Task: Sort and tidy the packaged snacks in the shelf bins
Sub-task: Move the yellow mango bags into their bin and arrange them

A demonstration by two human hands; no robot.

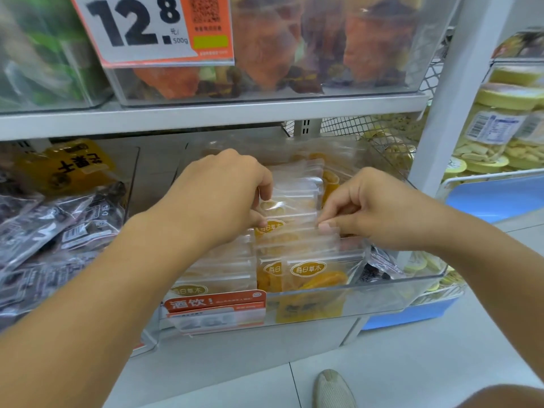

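Both forearms are bare from the frame edge to the wrist, with no sleeve showing. The left hand (226,198) and right hand (368,207) carry short, plain fingernails. A pale grey-green fabric shoe (334,390) with a ribbed toe covers one foot.

Packets (306,270) stand in rows in the middle bin (382,293) on the lower shelf. Both hands reach in: left hand (223,192) at the rows' left side, right hand (371,207) at their right. Dark packs (53,231) fill the bin left of it. Price tag (153,28) hangs above.
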